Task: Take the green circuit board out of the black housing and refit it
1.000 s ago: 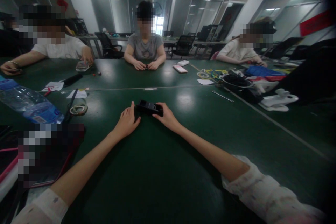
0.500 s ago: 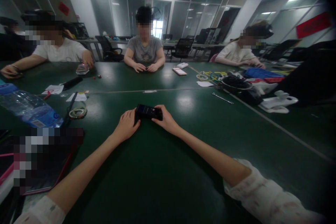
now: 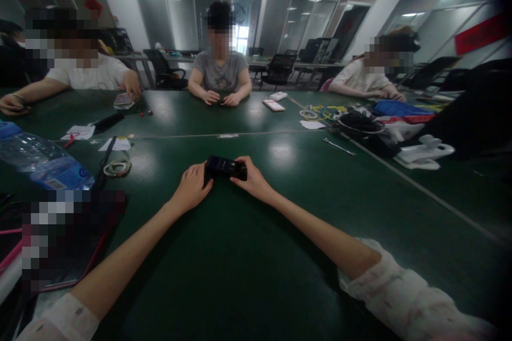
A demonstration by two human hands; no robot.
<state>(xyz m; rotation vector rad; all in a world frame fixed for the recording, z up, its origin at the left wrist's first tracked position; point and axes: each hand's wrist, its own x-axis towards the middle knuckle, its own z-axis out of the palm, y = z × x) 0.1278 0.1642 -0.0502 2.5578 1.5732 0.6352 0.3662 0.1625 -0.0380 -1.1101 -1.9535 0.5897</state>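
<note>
Both hands hold a small black device with a screen [image 3: 223, 165] just above or on the green table; whether it touches the surface I cannot tell. Faint light text shows on its screen. My left hand [image 3: 193, 184] closes round its left end, with the thumb at the near edge. At the other end, my right hand [image 3: 253, 178] pinches it between thumb and fingers. Parts of the device's two ends are hidden by my fingers.
Left of my arm are a large water bottle [image 3: 44, 162], bracelets [image 3: 117, 168] and a dark red-edged tablet-like object [image 3: 86, 245]. A wrench [image 3: 338, 146], tangled cables [image 3: 320, 113] and a white clamp-like piece [image 3: 424, 152] lie right. Several people sit across the green table [image 3: 240, 277].
The scene has shifted up slightly in the view. Both hands keep their hold on the black device, which has barely moved.
</note>
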